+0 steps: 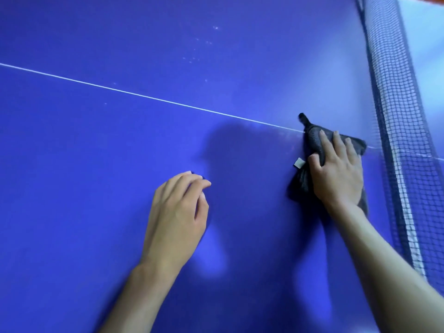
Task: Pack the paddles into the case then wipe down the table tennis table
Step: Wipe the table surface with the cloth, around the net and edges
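The blue table tennis table (120, 152) fills the view, crossed by a thin white centre line (144, 97). My right hand (338, 169) lies on a dark grey cloth (312, 140) with a small white tag, pressing it flat on the table just beside the net; its fingers are spread over the cloth and the thumb curls at the cloth's left edge. My left hand (179, 212) hovers or rests on the table to the left, fingers loosely curled, holding nothing. No paddles or case are in view.
The dark mesh net (394, 116) with a white top band runs along the right side, close to the cloth. Small white specks (199, 51) dot the table beyond the centre line. My head's shadow falls between the hands.
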